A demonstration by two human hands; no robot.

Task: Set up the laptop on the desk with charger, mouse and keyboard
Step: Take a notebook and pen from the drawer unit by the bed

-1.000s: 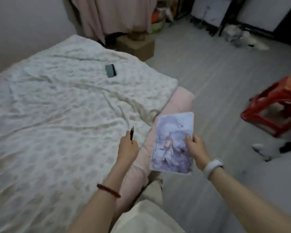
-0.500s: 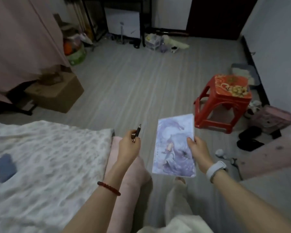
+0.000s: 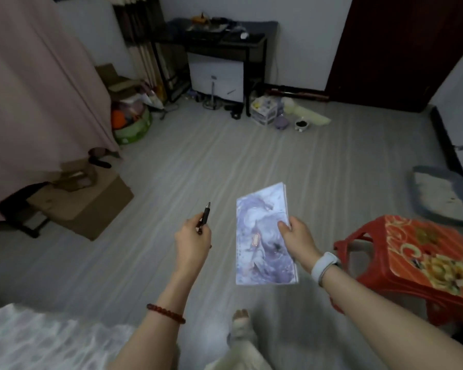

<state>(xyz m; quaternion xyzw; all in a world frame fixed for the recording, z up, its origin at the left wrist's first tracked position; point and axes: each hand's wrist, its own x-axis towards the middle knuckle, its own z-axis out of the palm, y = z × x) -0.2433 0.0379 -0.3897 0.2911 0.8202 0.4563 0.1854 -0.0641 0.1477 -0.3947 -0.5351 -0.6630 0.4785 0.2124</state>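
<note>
My left hand (image 3: 193, 240) grips a dark pen (image 3: 205, 216) that points up and away. My right hand (image 3: 296, 237) holds a thin notebook with a pale purple illustrated cover (image 3: 262, 236) by its right edge, above the floor. A black desk (image 3: 225, 45) stands against the far wall, with dark items on top that I cannot make out. No laptop, charger, mouse or keyboard can be told apart at this distance.
A red plastic stool (image 3: 417, 260) stands close on my right. A cardboard box (image 3: 91, 201) sits left under a pink hanging cloth (image 3: 38, 89). The bed's corner (image 3: 38, 340) is at lower left. Clutter (image 3: 278, 113) lies beside the desk; a grey tray (image 3: 439, 198) is at right.
The view has swung from the bed toward the room and the far desk. Both hands keep the pen and the notebook; the stool is now nearer on the right.
</note>
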